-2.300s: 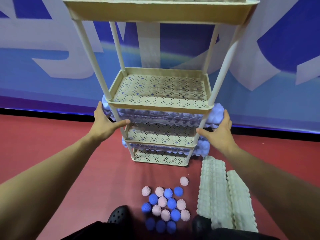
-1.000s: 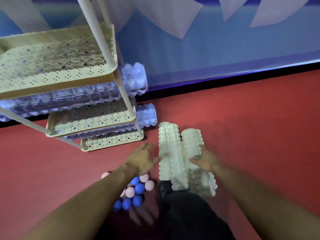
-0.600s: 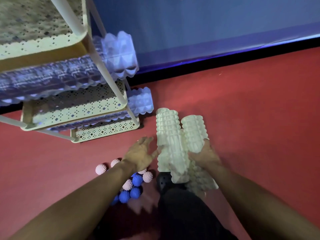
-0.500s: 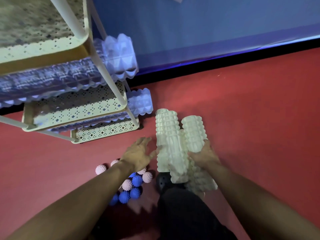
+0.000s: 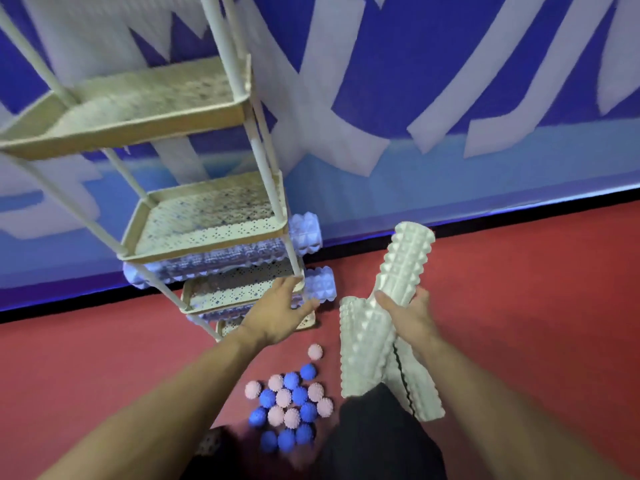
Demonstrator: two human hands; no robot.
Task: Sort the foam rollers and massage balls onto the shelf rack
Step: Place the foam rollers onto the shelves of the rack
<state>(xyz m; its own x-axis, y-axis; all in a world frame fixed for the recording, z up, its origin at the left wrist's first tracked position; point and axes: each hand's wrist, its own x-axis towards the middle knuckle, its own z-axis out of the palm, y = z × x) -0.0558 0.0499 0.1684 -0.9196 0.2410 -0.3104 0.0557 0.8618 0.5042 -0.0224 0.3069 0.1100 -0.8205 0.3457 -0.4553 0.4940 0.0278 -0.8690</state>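
The right hand (image 5: 410, 315) has its grip wrapped round one white foam roller (image 5: 403, 263), lifted and tilted up off the floor. The left hand (image 5: 277, 315) reaches open-fingered toward the shelf rack (image 5: 207, 233), holding nothing. Two more white rollers (image 5: 358, 355) lie on the red floor (image 5: 519, 306). Two lilac rollers (image 5: 306, 232) sit on the rack's lower tiers. Roughly seventeen pink and blue massage balls (image 5: 292, 405) cluster nearby, some blurred.

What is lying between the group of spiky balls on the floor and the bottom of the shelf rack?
In the head view, one pink ball lies alone on the red floor between the ball cluster and the shelf rack; the left hand hovers above that stretch.
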